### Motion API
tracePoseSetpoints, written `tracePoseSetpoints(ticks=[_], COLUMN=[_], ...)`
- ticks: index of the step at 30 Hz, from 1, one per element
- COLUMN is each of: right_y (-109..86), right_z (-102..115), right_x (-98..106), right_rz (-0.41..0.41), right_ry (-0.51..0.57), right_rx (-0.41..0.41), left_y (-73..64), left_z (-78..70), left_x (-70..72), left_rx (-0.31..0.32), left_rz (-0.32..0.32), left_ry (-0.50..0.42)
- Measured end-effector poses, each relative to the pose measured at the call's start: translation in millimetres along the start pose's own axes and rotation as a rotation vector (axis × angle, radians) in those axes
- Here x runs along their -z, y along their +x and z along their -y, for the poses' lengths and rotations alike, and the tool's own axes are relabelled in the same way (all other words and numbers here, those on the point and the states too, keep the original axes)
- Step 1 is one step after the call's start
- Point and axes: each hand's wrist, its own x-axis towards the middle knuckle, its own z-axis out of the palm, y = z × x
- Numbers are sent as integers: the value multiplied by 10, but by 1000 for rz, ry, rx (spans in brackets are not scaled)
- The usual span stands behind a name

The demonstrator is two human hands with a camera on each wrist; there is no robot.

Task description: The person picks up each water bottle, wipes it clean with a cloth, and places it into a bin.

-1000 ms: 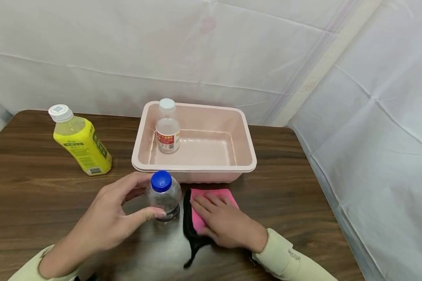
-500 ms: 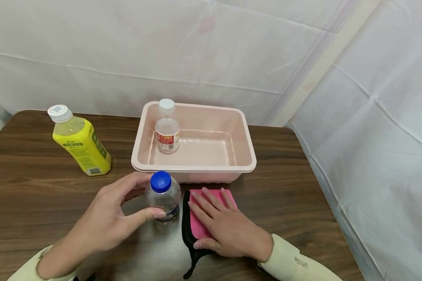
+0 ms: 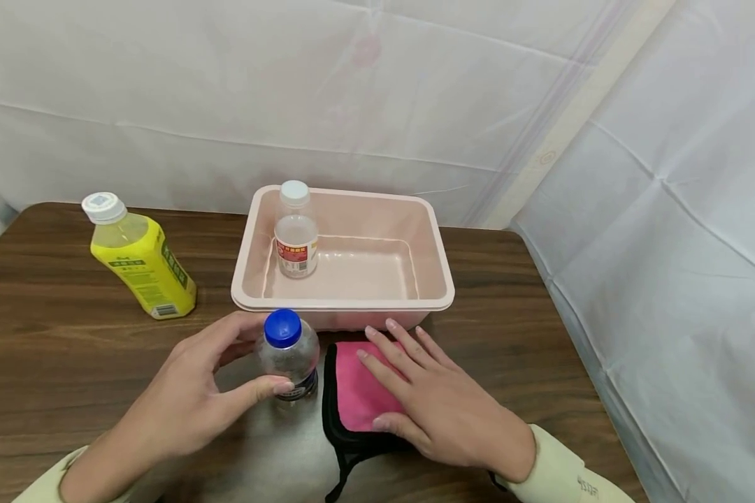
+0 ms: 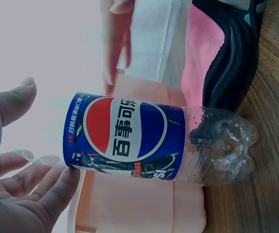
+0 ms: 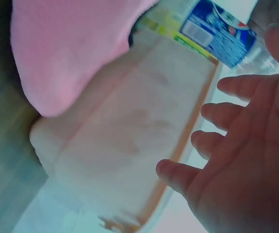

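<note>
A clear Pepsi bottle point(image 3: 292, 360) with a blue cap stands upright on the table in front of the pink basin. My left hand point(image 3: 191, 391) curves around its upper part, thumb on the near side and fingers behind. The left wrist view shows the bottle's blue label point(image 4: 124, 136), with fingertips at its upper edge. Right of the bottle lies a folded pink cloth point(image 3: 358, 388) with black edging and a black hanging loop. Over the cloth's right side is my right hand point(image 3: 434, 398), fingers straight and spread. In the right wrist view, a gap shows between that palm and the cloth point(image 5: 76, 53).
Behind the hands stands a pale pink basin point(image 3: 384, 304), a clear white-capped bottle point(image 3: 296, 244) upright in its left part. A yellow-labelled bottle point(image 3: 145, 262) with a white cap stands at the back left. White sheeting point(image 3: 226, 84) hangs behind the table and along its right.
My right hand has lifted off the pink cloth and shifted right, baring more of it. The left hand stays around the Pepsi bottle, which has not moved.
</note>
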Motion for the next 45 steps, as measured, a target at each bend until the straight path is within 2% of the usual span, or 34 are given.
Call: tracePoseSetpoints(ticks=[10,15,22,29,35,39,45], right_y=[-96,-99,-73,-20,35,79,230], right_z=[-163,-305,-460,-609,-741,-796,-848], right_x=[216,231,201,220,206,178,160], right_rz=[-61,-131,-148,-165,-203,-290,-553], right_ry=[-41,-30,14,47,164,288,476], right_rx=[-55,-89,-154,-226,-305,-370,-436], left_y=[13,18,-4,3,30,40,57], left_z=[-25,-41,-49,0,33,43,43], left_x=[-9,4,9,14,41,59,64], left_rx=[-34,-67,-49,-120,-218,-246,-267], left_rz=[5,18,37,14,-51,-81,-98], left_ry=[4,14,11,65,169,199,213])
